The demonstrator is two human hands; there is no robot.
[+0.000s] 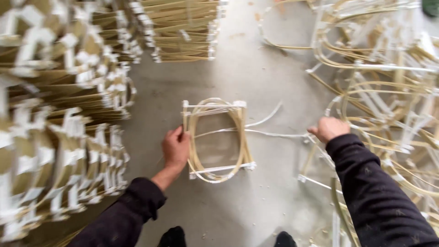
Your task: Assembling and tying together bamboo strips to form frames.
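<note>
Centrally, bamboo frame (218,141) w/ white corner bindings lies flat on concrete floor (247,68), between both hands. L. hand (176,148) rests on frame's left edge, fingers curled loosely over it. R. hand (328,128), closed into a fist, pinches end of white strip (270,133) that runs from frame toward it. Stacked finished frames (59,114) at left & top; loose tangled pile of frames (388,91) at right, touching r. hand. Dark sleeves on both arms.

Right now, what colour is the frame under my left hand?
Pale yellow strips with white bindings, seen from the head view.
</note>
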